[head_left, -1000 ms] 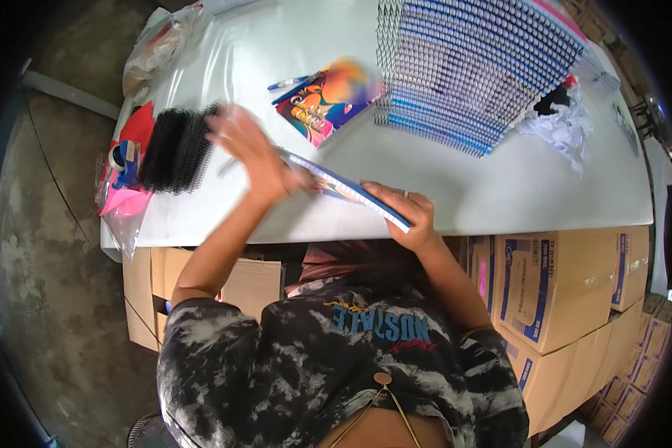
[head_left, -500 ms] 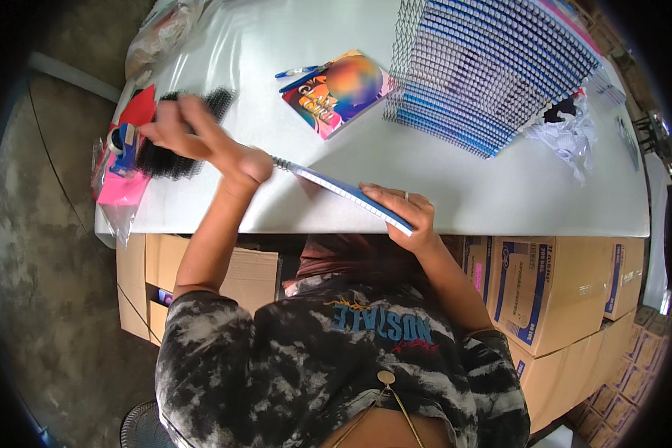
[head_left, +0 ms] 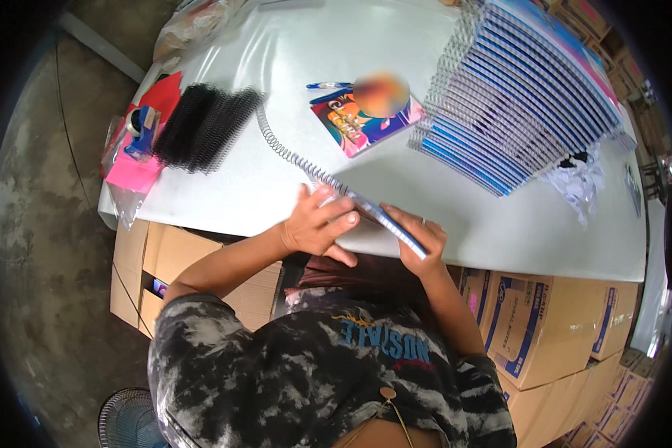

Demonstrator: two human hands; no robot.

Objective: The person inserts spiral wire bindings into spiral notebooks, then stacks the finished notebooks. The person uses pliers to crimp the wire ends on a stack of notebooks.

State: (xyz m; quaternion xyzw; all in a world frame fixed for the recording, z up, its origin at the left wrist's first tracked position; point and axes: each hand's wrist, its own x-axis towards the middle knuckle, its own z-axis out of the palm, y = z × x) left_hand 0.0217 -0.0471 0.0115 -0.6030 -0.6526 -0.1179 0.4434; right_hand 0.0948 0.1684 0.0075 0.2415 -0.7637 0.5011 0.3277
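Observation:
My right hand is closed around one end of a thin notebook, which it holds edge-up near the front of the table. A dark spiral wire coil runs along the notebook's edge and sticks out well past it to the far left. My left hand is beside the notebook's other end, fingers spread, partly covering it. Whether those fingers touch the coil I cannot tell. The coil's far end reaches a bundle of black spiral coils on the table.
A large fanned stack of spiral-bound notebooks stands at the right, beside crumpled white scraps. A colourful notebook and a blue pen lie mid-table. At the left sits a blue tape dispenser. Cardboard boxes stand below.
My left hand has swung from beside the coil bundle back toward me, to the notebook. The long protruding coil now shows clearly. My right hand still holds the notebook.

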